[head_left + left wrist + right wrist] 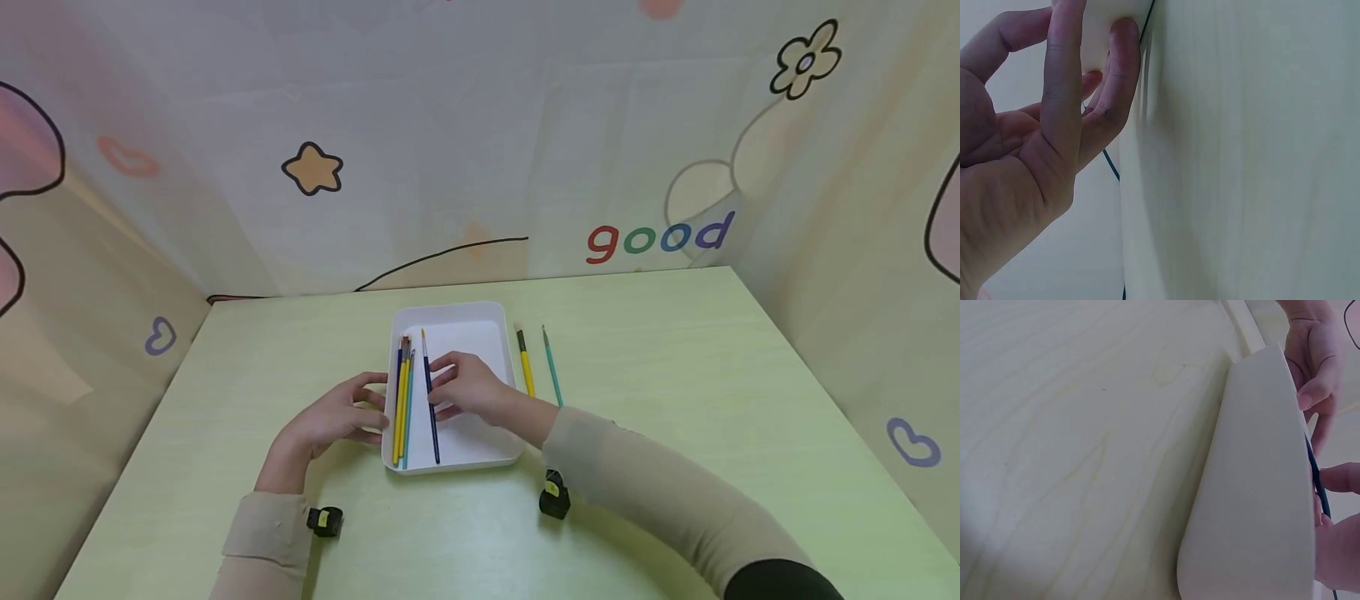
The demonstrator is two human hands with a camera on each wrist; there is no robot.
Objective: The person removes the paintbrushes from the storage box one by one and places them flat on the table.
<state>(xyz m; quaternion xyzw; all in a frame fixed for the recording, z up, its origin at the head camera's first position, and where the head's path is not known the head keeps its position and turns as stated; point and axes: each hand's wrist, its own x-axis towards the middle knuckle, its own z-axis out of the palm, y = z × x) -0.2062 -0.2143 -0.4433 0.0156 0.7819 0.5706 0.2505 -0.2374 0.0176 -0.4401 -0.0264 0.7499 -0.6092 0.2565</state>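
Observation:
A white rectangular tray [483, 450] lies on the table. My right hand [468, 387] reaches over it from the right and pinches a dark blue paintbrush [434, 433] between thumb and fingers, its bristle end pointing away from me. In the right wrist view the tray's outer wall [1254, 481] hides part of that hand and brush. At the tray's left side, my left hand [330, 421] has its fingers spread, fingertips against the wall. Along the inner left side several slim brushes [402, 408], yellow, teal and dark blue, lie side by side.
Right of the tray a yellow paintbrush [526, 367] and a teal brush [552, 367] lie on the pale green table [675, 367], partly covered by my right forearm. A small black device [554, 496] shows beside the right sleeve, another [326, 522] beside the left. A printed curtain [465, 150] stands behind.

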